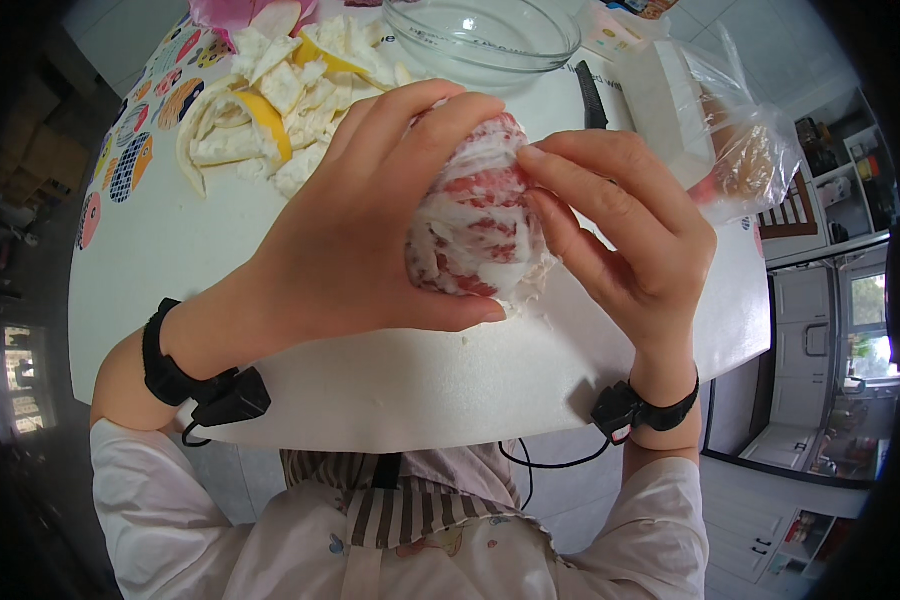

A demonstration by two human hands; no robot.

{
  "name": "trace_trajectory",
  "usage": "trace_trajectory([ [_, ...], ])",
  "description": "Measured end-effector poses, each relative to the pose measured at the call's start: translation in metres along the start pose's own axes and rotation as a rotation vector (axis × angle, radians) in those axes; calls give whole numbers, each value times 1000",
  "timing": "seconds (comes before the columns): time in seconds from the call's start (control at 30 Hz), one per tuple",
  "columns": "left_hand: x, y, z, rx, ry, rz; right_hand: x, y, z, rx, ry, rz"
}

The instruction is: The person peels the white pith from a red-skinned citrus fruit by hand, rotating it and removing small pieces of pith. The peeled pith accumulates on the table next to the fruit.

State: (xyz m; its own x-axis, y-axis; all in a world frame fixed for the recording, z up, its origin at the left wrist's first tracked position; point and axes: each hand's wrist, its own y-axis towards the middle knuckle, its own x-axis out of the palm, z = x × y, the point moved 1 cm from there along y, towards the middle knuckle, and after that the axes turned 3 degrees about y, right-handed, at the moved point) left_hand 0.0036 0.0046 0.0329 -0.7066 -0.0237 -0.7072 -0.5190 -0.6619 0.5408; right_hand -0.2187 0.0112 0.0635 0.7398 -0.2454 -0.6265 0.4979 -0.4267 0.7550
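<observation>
A peeled red pomelo, still streaked with white pith, is held over the table's near half. My left hand wraps around its left side, fingers over the top and thumb beneath. At the fruit's right side, my right hand has thumb and index fingertips pinched together against the pith. Whether a shred of pith is between those fingertips is too small to tell. Scraps of pith show just behind the fruit's lower right side. Thick pieces of yellow pomelo rind lie heaped beyond my left hand.
On the white table, a glass bowl stands at the far side. A black-handled knife lies right of it, partly hidden by my right hand. Farther right are a white box and a clear plastic bag. Cables hang from both wrist straps.
</observation>
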Motion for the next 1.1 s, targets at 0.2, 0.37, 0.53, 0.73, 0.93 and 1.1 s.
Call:
trace_trajectory([
  [0.2, 0, 2, 1, 12, 21, -8, 0, 1, -1, -95, -107, 4],
  [0.37, 0, 2, 3, 23, 22, -15, 0, -1, 4, -32, -36, 35],
  [0.53, 0, 1, 1, -23, -2, -15, -5, -1, 3, 64, 123, -19],
  [0.73, 5, 0, 5, -41, 16, 17, 4, 0, -2, 16, 117, 15],
  [0.93, 2, 0, 13, -68, 18, -23, 1, 2, -11, 62, 15, -8],
  [1.1, -5, 3, 15, -70, -17, -67, -2, 7, -13, -120, -215, 0],
])
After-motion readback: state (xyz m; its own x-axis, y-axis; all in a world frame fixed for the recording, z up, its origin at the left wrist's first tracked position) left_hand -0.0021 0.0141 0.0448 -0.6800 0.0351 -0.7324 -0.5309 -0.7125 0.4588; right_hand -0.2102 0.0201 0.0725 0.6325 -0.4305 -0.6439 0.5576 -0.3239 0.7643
